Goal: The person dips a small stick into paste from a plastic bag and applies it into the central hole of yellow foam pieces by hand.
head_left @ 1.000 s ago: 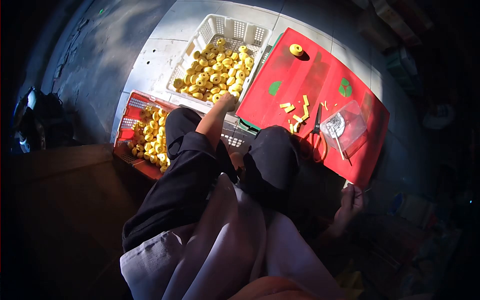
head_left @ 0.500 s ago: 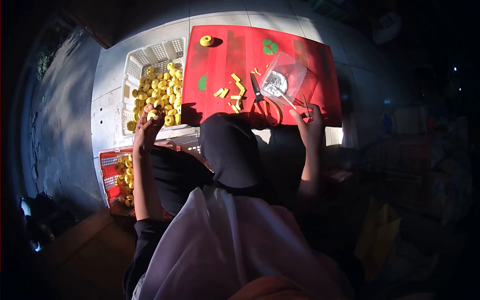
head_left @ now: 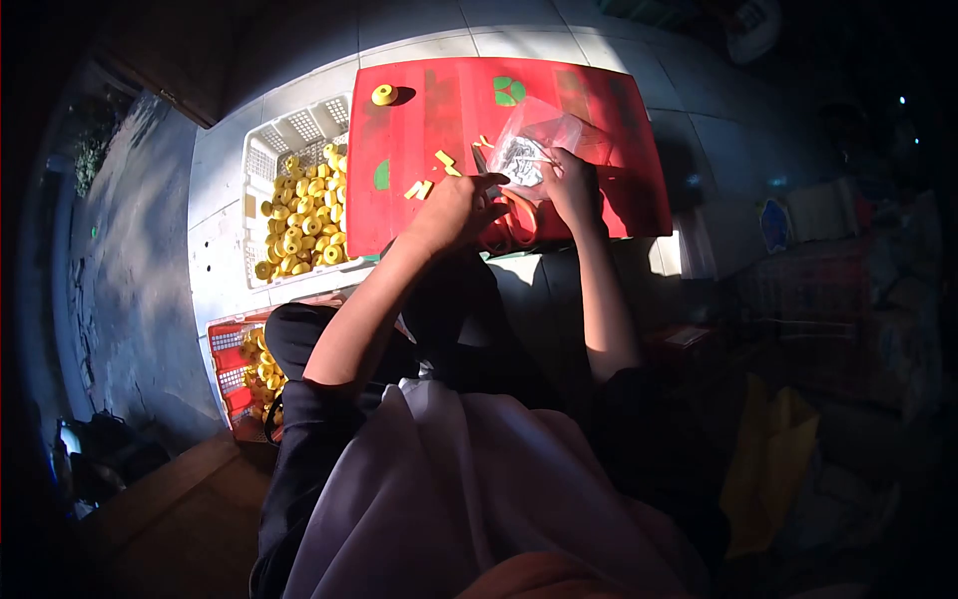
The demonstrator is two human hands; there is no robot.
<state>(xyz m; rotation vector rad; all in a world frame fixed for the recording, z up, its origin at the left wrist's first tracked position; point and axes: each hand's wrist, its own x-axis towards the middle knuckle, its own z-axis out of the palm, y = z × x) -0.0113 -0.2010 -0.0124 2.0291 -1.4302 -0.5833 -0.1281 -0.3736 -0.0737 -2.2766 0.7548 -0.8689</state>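
My right hand is closed in a pinch on a thin pale stick, at the mouth of a clear plastic container. Silvery-grey stuff shows inside the container. My left hand reaches across the red table, fingers apart and pointing at the container; I see nothing in it. Just beyond its fingertips, and partly hidden by them, lie scissors with orange handles. Small yellow strips lie on the table beyond my left hand. A yellow ring-shaped piece sits at the far left corner.
Left of the table stands a white plastic basket with many yellow pieces. A red basket nearer my left leg holds more of them. Dim clutter and a yellow bag lie at the right.
My left hand has moved right from the white basket to the table and no longer shows the yellow piece it held. My right hand has moved left and up to the container's mouth.
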